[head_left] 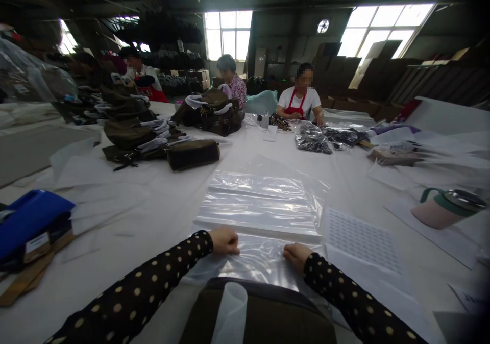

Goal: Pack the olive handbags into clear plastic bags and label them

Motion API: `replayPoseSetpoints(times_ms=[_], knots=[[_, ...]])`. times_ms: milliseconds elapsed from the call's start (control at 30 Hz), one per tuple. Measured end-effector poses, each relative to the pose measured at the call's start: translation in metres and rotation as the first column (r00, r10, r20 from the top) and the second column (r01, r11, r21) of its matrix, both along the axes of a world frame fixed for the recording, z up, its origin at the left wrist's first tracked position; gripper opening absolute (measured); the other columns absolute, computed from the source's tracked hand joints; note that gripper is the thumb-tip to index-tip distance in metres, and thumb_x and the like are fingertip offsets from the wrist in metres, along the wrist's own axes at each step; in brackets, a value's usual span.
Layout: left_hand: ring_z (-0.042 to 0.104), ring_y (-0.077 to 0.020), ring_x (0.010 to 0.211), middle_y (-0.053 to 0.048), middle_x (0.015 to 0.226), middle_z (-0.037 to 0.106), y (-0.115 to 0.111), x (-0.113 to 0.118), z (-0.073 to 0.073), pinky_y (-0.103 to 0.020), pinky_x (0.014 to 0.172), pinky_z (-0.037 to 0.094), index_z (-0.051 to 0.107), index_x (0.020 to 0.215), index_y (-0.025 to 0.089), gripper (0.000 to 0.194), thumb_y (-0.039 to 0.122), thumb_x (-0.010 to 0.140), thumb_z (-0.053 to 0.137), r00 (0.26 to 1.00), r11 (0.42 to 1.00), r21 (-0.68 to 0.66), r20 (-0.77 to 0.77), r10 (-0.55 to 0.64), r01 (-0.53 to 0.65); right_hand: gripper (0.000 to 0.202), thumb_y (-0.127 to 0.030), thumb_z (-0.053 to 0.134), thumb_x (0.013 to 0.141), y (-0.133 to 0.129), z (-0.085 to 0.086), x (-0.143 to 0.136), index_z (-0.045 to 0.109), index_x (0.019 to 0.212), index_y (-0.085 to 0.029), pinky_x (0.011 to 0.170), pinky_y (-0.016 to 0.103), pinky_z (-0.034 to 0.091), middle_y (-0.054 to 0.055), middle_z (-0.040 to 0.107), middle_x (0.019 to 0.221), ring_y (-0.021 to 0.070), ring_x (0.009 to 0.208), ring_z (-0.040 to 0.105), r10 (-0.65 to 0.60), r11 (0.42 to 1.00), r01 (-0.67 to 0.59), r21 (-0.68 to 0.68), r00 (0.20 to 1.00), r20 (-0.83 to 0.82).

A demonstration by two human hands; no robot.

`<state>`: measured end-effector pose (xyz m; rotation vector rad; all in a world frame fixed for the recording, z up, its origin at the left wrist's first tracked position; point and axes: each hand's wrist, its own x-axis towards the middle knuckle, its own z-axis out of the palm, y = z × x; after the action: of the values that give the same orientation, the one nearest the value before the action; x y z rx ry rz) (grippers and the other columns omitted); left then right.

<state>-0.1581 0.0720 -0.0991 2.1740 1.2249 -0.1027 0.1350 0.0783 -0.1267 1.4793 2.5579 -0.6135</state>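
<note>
My left hand (225, 241) and my right hand (296, 255) both have their fingers closed on the near part of a clear plastic bag (252, 265). The bag lies flat between them, glossy and slightly wrinkled. Beyond my hands it meets a stack of clear plastic bags (256, 201); where one ends and the other begins is hard to make out. Right in front of me is a dark olive bag (283, 316), with a strip of rolled white paper (231, 308) on it. The lower part of the olive bag is cut off by the frame.
A sheet of printed labels (362, 242) lies to the right, with a pink and green mug (440, 209) beyond it. Blue folded material (32, 221) sits at left. Olive bags (133, 134) are piled farther back. Co-workers (300, 99) sit across the white table (161, 201).
</note>
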Motion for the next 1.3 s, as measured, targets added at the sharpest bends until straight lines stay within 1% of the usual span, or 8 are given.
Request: replayPoseSetpoints(times_ms=[167,300,500,700,800,967,1133,1300], knots=[[0.056,-0.0174,0.075,-0.001,0.075,0.064,-0.016,0.002,-0.001,-0.025,0.065,0.039,0.063,0.066,0.021,0.011,0.031,0.064,0.066,0.997,0.998,0.014,0.057,0.057,-0.057,0.031,-0.033,0.037,0.087,-0.007,0.005,0.000,0.061,0.073,-0.020,0.061,0.027,0.037,0.004,0.063,0.069,0.0179,0.070,0.057,-0.024,1.000,0.024,0.011,1.000,0.014],[0.054,-0.0128,0.061,0.000,0.066,0.063,-0.009,-0.001,0.010,-0.022,0.058,0.039,0.060,0.074,0.019,0.025,0.031,0.083,0.039,0.985,0.988,-0.044,0.088,0.148,-0.145,0.021,-0.040,0.068,0.063,-0.016,0.024,-0.002,0.061,0.072,-0.022,0.062,0.026,0.039,0.000,0.065,0.075,0.0195,0.073,0.058,0.046,0.999,-0.045,0.012,0.998,-0.034],[0.055,-0.0167,0.069,-0.001,0.076,0.060,-0.028,-0.003,0.050,-0.025,0.063,0.038,0.052,0.108,0.019,0.042,0.047,0.077,0.050,0.972,0.972,0.118,0.144,0.187,-0.204,0.027,-0.027,0.041,0.085,-0.008,0.075,0.006,0.067,0.083,-0.019,0.070,0.035,0.042,0.009,0.066,0.078,0.0241,0.078,0.060,-0.023,0.996,0.027,0.088,0.999,-0.050],[0.053,-0.0146,0.067,-0.001,0.071,0.059,-0.049,-0.006,0.063,-0.023,0.062,0.037,0.064,0.082,0.020,0.021,0.034,0.080,0.049,0.980,0.969,0.196,0.159,0.121,-0.151,0.027,-0.045,0.064,0.070,-0.051,0.121,-0.009,0.068,0.089,-0.027,0.075,0.027,0.045,0.002,0.063,0.086,0.0160,0.081,0.058,0.199,0.980,-0.174,0.096,0.838,-0.509],[0.054,-0.0141,0.067,-0.001,0.072,0.061,-0.052,-0.001,0.058,-0.023,0.062,0.038,0.063,0.086,0.020,0.020,0.033,0.079,0.051,0.976,0.975,0.164,0.181,0.120,-0.150,0.017,-0.040,0.063,0.073,-0.073,0.118,-0.025,0.070,0.080,-0.027,0.065,0.024,0.045,-0.001,0.065,0.076,0.0134,0.071,0.060,0.209,0.970,-0.243,-0.016,0.863,-0.460],[0.055,-0.0131,0.065,0.000,0.071,0.062,-0.058,0.001,0.053,-0.021,0.061,0.038,0.063,0.085,0.020,0.020,0.035,0.079,0.051,0.968,0.977,0.119,0.203,0.149,-0.175,0.017,-0.024,0.045,0.082,-0.081,0.105,-0.035,0.060,0.075,-0.020,0.066,0.027,0.042,0.003,0.059,0.076,0.0158,0.073,0.054,0.383,0.921,-0.323,0.219,0.859,-0.339],[0.055,-0.0125,0.065,0.000,0.070,0.063,-0.058,-0.001,0.058,-0.021,0.062,0.038,0.063,0.083,0.018,0.026,0.037,0.083,0.045,0.949,0.977,0.084,0.267,0.167,-0.196,0.025,-0.025,0.028,0.089,-0.067,0.098,-0.016,0.047,0.073,-0.019,0.063,0.027,0.041,0.002,0.052,0.070,0.0144,0.066,0.049,0.032,0.978,0.076,0.196,0.868,-0.496],[0.055,-0.0116,0.064,0.001,0.069,0.064,-0.050,0.000,0.065,-0.021,0.064,0.039,0.061,0.076,0.017,0.028,0.033,0.085,0.041,0.920,0.964,0.057,0.319,0.230,-0.261,0.036,-0.039,0.059,0.073,-0.050,0.073,0.008,0.053,0.101,-0.017,0.083,0.039,0.038,0.010,0.057,0.102,0.0254,0.096,0.049,0.161,0.913,-0.059,0.403,0.961,-0.223]])
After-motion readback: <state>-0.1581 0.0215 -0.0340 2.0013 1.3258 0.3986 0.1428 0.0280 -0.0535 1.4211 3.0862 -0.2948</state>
